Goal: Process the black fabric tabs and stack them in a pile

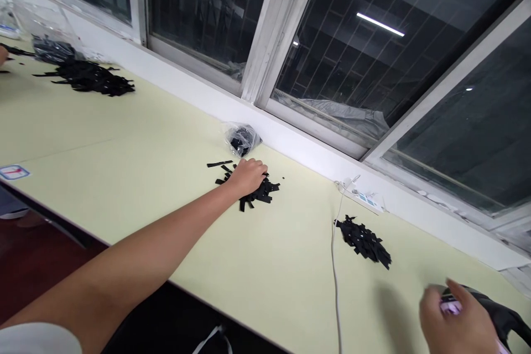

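Observation:
My left hand (249,176) reaches far across the table, its fingers curled down over a loose pile of short black strips (262,193) that look like fabric. The fingertips are hidden, so I cannot count what is in the grip. At the lower right, my right hand (458,318) is raised and smeared by motion, thumb and fingers bent round a small dark and lilac object (451,305) that I cannot make out. Behind that hand lies a black item (498,310), partly covered. Between my hands sits a second pile of black strips (363,240).
A clear bag of black pieces (243,141) stands by the wall. A white cable (335,265) crosses the pale table (290,271) from a power strip (365,199). A larger black pile (89,77) lies far left, near another person's hand (3,55). Windows line the back.

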A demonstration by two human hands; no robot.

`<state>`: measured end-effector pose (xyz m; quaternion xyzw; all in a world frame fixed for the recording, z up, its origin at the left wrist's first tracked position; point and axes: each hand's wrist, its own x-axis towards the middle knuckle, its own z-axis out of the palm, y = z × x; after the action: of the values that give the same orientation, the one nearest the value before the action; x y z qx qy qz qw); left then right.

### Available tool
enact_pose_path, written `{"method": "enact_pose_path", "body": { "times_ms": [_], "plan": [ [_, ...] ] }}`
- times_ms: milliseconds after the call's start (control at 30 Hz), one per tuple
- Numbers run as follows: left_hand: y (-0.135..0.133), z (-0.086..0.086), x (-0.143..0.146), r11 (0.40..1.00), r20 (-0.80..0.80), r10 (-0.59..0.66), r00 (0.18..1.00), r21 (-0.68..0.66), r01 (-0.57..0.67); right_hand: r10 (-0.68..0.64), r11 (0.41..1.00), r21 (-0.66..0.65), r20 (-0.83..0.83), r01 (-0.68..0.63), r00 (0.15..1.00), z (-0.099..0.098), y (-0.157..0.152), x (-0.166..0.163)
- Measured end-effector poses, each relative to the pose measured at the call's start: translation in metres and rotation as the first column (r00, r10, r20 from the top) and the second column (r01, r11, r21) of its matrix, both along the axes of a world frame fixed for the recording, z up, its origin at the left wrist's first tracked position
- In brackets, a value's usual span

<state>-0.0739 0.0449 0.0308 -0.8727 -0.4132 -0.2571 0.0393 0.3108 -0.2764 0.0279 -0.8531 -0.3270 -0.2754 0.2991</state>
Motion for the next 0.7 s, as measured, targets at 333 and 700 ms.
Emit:
{"method": "enact_pose_path", "body": {
  "times_ms": [333,700],
  "plan": [
    [-0.009,0.001,0.006,0.978,0.355,-0.133,0.925,-0.104,0.181,0.773,0.613,0.110,-0.285,-0.782,0.566,0.018,0.171,-0.179],
    [-0.040,0.004,0.027,0.896,0.419,-0.312,0.852,-0.169,0.411,0.782,0.541,0.499,-0.594,-0.677,0.187,-0.029,0.204,-0.206]
  ]
}}
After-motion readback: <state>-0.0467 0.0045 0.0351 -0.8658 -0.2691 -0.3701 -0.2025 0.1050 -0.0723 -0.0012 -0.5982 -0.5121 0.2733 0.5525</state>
